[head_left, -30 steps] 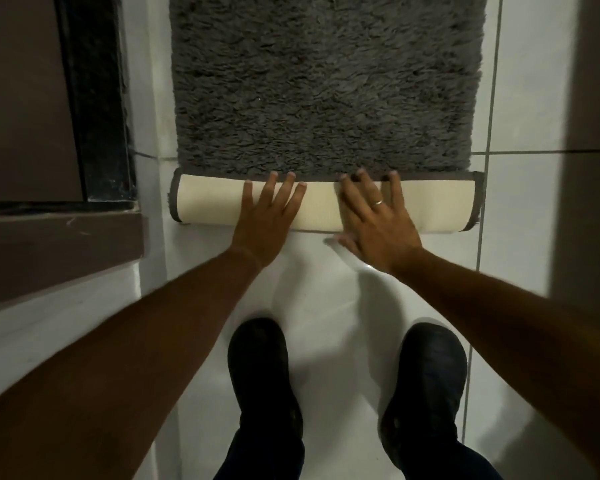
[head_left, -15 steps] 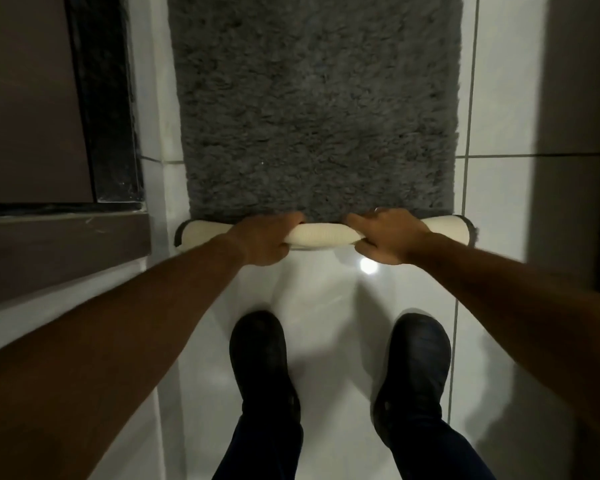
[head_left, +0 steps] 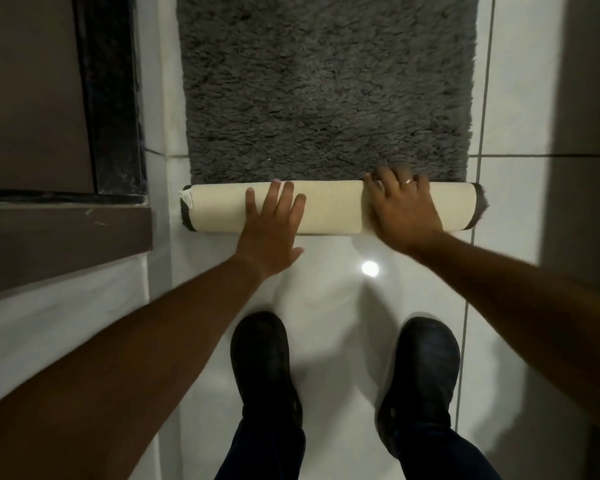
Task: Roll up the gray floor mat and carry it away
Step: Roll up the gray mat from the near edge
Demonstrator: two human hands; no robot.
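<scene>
The gray shaggy floor mat [head_left: 326, 84] lies flat on white tiles and runs away from me. Its near end is rolled into a tube that shows the cream backing [head_left: 329, 206]. My left hand [head_left: 272, 225] lies flat on the roll left of center, fingers spread, palm down. My right hand [head_left: 404, 206] presses on the roll toward its right end, with its fingers curled over the top edge where the roll meets the pile. A ring shows on one finger. Neither hand lifts the mat.
White glossy floor tiles [head_left: 329, 292] spread below the roll, with my two black shoes [head_left: 262, 368] [head_left: 418, 379] on them. A dark door frame and brown step [head_left: 63, 237] stand at the left. A dark wall [head_left: 589, 133] borders the right.
Both hands gripped the thin roll half a second ago. Now they lie flatter on top of it, and the roll is thicker and sits farther up the mat.
</scene>
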